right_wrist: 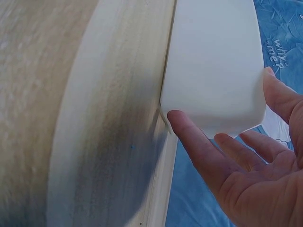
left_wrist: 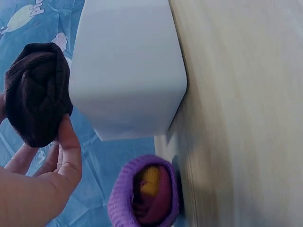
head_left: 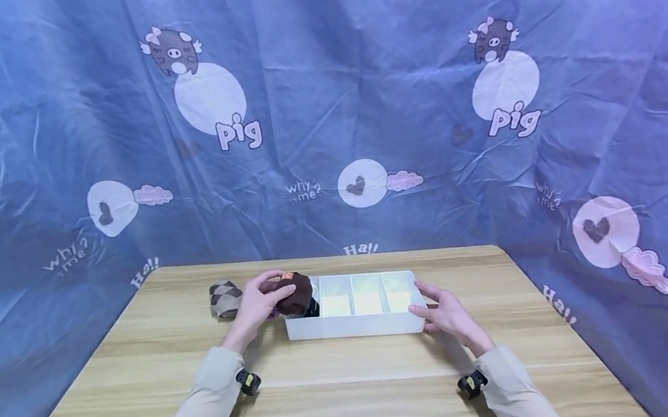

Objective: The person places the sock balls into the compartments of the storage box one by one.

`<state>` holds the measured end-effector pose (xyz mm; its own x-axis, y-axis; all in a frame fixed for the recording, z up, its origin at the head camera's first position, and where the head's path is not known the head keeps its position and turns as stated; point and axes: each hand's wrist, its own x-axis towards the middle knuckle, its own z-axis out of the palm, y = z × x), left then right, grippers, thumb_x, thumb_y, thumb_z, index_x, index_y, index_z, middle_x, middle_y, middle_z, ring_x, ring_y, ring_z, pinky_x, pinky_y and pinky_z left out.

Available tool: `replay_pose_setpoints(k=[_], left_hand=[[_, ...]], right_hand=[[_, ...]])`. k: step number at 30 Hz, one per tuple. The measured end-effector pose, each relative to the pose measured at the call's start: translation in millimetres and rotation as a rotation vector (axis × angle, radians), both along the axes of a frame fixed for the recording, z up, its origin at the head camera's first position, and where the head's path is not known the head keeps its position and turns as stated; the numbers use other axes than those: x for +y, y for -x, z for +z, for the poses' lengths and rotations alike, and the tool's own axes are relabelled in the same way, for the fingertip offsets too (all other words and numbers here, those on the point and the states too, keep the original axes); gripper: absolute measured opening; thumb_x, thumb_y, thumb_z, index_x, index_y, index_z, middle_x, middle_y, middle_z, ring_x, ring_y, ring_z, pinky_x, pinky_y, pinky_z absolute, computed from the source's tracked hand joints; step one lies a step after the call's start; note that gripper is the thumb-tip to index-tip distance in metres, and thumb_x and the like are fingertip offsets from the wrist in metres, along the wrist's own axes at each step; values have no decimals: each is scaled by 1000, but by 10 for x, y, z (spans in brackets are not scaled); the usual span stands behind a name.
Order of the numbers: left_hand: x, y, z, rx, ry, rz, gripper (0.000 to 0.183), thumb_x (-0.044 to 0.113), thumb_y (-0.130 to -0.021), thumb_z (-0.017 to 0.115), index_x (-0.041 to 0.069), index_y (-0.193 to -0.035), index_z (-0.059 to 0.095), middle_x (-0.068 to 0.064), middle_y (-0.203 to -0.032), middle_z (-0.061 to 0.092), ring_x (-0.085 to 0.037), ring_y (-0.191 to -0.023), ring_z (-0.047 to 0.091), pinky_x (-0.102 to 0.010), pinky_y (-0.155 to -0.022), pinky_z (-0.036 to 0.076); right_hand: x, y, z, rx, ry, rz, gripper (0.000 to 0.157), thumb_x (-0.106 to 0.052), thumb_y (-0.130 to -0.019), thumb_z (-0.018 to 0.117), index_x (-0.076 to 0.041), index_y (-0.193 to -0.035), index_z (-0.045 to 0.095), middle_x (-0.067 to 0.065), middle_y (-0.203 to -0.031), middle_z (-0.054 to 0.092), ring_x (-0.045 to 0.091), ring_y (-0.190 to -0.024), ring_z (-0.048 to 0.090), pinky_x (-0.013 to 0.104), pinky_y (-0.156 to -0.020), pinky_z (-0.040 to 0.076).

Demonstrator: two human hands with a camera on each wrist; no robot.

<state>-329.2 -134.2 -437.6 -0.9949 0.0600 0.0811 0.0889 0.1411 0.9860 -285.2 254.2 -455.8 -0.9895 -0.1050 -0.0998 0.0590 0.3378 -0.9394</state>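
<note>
In the head view, my left hand pinches a dark brown rolled-up sock over the left end of a white divided box. The left wrist view shows the rolled sock from its folded side, fingertips at its lower edge. Something black shows just under the sock at the leftmost compartment, which is mostly hidden. My right hand holds the box's right end, thumb and fingers spread around the corner. In the right wrist view, fingertips touch the smooth white end wall.
A grey-brown argyle sock roll lies on the table left of my left hand. A purple knitted sock roll with maroon and yellow inside sits beside the box's left end. A blue printed curtain hangs behind the wooden table.
</note>
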Motion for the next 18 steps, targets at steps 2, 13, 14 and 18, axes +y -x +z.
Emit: replay_pose_setpoints(k=[2, 13, 14, 18], left_hand=[[34, 10, -11, 14, 4, 8, 44, 25, -78, 82, 14, -118, 66, -6, -93, 70, -14, -55, 51, -29, -46, 42], [230, 68, -35, 75, 9, 2, 47, 23, -77, 84, 10, -119, 66, -14, -101, 73, -11, -84, 66, -23, -75, 52], [253, 34, 6, 75, 10, -6, 47, 21, -78, 83, 9, -120, 66, -15, -102, 73, -11, -85, 66, -23, -75, 52], [327, 36, 0, 93, 25, -22, 46, 22, -78, 83, 9, -119, 66, -15, -100, 73, -11, -83, 66, -23, -73, 53]], right_hand=[[3, 3, -7, -8, 1, -2, 76, -16, -92, 68, -5, -154, 24, 23, -160, 21, 46, -130, 47, 38, -79, 59], [3, 5, 5, -14, 24, 9, 74, -15, -94, 65, -4, -154, 24, 24, -159, 20, 48, -132, 43, 42, -85, 57], [2, 4, 8, -15, 22, 10, 74, -15, -94, 65, -5, -155, 24, 24, -160, 20, 49, -132, 43, 42, -85, 57], [-13, -18, 41, -21, 19, 11, 74, -14, -94, 65, -4, -155, 23, 25, -159, 20, 49, -132, 43, 43, -85, 57]])
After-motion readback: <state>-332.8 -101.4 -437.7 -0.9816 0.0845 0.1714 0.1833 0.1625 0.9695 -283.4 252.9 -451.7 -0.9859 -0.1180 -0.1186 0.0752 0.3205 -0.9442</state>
